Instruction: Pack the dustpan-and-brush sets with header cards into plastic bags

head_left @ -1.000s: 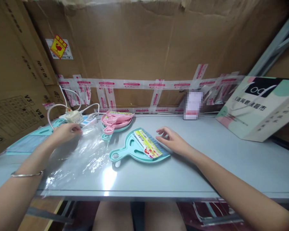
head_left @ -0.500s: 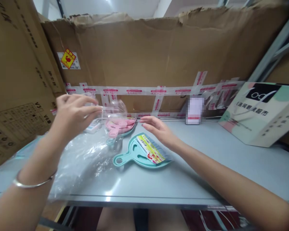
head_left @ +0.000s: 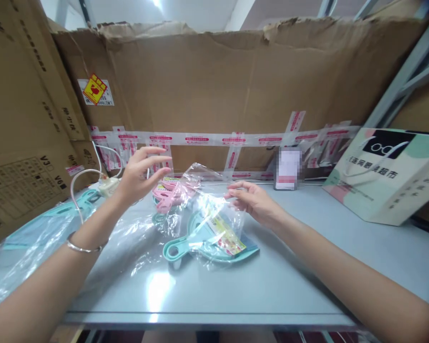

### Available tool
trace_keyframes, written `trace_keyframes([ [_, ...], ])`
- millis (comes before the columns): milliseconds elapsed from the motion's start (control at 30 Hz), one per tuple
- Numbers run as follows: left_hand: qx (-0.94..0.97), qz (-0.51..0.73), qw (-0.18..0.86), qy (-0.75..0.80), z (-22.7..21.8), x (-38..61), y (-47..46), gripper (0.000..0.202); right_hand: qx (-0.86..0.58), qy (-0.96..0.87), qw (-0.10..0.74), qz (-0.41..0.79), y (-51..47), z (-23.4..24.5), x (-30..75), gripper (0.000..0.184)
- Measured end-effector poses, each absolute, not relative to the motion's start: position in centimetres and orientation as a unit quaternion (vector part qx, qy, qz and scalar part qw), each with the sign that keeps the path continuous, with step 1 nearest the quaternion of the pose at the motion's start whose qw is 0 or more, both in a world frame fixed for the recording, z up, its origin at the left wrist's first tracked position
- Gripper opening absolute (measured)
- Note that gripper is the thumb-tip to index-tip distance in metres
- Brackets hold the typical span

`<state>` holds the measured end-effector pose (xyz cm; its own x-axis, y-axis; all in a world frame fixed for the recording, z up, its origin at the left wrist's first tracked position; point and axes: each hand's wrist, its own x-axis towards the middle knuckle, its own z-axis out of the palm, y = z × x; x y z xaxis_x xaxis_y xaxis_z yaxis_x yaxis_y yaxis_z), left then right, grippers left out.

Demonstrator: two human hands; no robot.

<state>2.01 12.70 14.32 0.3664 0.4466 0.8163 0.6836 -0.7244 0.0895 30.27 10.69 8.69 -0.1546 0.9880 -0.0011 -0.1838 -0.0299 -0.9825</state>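
A turquoise dustpan (head_left: 177,248) with a brush and a yellow printed label (head_left: 227,236) lies on the table in front of me. A clear plastic bag (head_left: 196,183) is spread over it, its upper part raised off the table. My right hand (head_left: 255,202) is at the bag's right edge, fingers curled together on the film. To the left of the bag my left hand (head_left: 143,174) hangs in the air, fingers apart and holding nothing. Behind the bag, pink dustpans (head_left: 164,202) with labels are stacked over a turquoise one, partly hidden by the film.
More clear film (head_left: 25,267) and turquoise dustpans (head_left: 57,209) lie at the left, near a white power strip with cable (head_left: 108,186). Large cardboard boxes (head_left: 200,85) wall the back and left. A phone (head_left: 288,169) leans at the back; a paper bag (head_left: 372,176) stands at right.
The plastic bag has left my left hand and moved right, over the turquoise dustpan. My left hand has opened and shifted right; my right hand now meets the bag's edge.
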Motion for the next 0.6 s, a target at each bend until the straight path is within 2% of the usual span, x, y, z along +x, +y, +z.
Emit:
trace_keyframes([
  [167,-0.765,-0.501,0.026,-0.405,13.7,1.6,15.0,0.031,-0.419,-0.457,0.527,0.582,9.7,7.8,31.1,0.034],
  [233,-0.754,-0.480,-0.108,-0.435,12.9,1.9,15.3,0.040,-0.409,-0.459,0.537,0.578,9.3,7.6,30.8,0.036],
  [333,-0.740,-0.371,-0.345,-0.444,11.8,2.7,14.5,0.049,-0.388,-0.475,0.554,0.564,8.9,7.4,30.2,0.035],
  [400,-0.724,-0.304,-0.442,-0.433,11.4,3.4,13.5,0.055,-0.377,-0.484,0.563,0.554,8.8,7.4,29.9,0.032],
  [467,-0.711,-0.279,-0.489,-0.421,11.4,3.9,12.6,0.057,-0.366,-0.490,0.573,0.546,8.6,7.5,29.8,0.029],
  [600,-0.689,-0.291,-0.520,-0.413,11.7,4.0,12.2,0.037,-0.330,-0.506,0.589,0.537,8.1,7.9,29.9,0.028],
])
